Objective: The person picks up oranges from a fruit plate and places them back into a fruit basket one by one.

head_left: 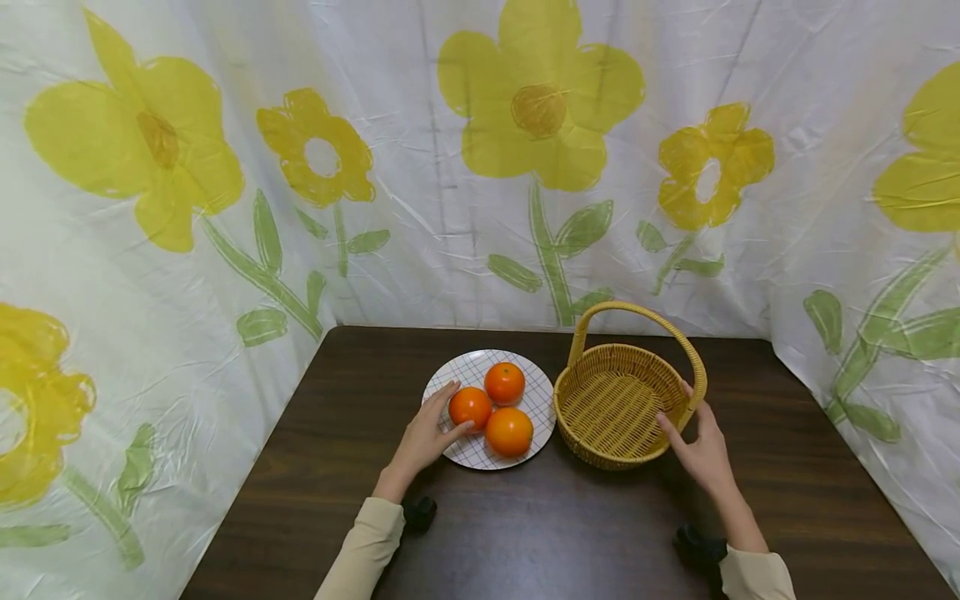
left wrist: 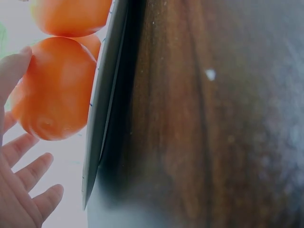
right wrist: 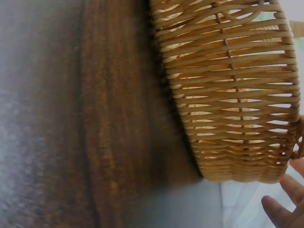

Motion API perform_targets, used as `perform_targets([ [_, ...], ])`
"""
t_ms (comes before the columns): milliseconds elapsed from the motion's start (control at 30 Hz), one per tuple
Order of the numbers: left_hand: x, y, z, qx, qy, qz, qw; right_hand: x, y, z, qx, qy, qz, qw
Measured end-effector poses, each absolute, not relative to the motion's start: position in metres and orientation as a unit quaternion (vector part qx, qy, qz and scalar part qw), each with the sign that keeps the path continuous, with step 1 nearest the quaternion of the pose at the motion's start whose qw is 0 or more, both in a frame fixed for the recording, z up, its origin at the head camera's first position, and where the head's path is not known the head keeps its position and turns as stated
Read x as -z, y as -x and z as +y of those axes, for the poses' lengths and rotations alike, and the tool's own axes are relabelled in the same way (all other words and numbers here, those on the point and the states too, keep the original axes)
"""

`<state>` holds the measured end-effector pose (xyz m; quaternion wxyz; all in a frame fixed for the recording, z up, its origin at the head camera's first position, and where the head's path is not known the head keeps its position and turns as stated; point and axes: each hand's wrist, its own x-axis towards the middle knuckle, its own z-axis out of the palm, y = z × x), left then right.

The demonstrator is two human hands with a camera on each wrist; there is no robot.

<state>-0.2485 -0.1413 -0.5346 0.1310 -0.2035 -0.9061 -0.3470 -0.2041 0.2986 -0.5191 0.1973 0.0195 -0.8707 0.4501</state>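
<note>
Three orange fruits in a cluster on the white checked plate [head_left: 543, 400]: left fruit [head_left: 470, 409], far fruit [head_left: 505, 383], near fruit [head_left: 509, 432]. Plate is on the dark table [head_left: 547, 533], left of the wicker basket [head_left: 611, 408]; the two rims sit very close, can't tell if they touch. Basket upright, handle [head_left: 663, 320] raised. Left hand [head_left: 423, 433] is at the left side of the plate, thumb against the left fruit, other fingers spread and apart in the left wrist view; not clamped, and that fruit rests on the plate with its neighbours. Right hand [head_left: 705, 454] is at the right side of the basket by the handle's foot, thumb over the rim on the inside, fingers outside and apart from each other; can't tell whether thumb and fingers really pinch the rim, as the thumb is out of the right wrist view. Progress, as a judgement: early. Done: a hand in place at the fruit, another at the basket, basket standing beside the plate. Not done: no fruit off the plate, none in the basket, no firm hold on any fruit. Any handling of all three fruits is left.
</note>
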Motion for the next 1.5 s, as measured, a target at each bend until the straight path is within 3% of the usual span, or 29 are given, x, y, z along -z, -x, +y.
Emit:
perform_targets([
  [400,0.535,0.246,-0.138,0.377,0.181,-0.905,0.079,0.53,0.198,0.301,-0.441,-0.022,-0.875,0.197],
  [1500,0.54,0.25,-0.132,0.467,0.174,-0.861,0.104,0.543,0.195,0.304,-0.425,-0.014,-0.894,0.145],
])
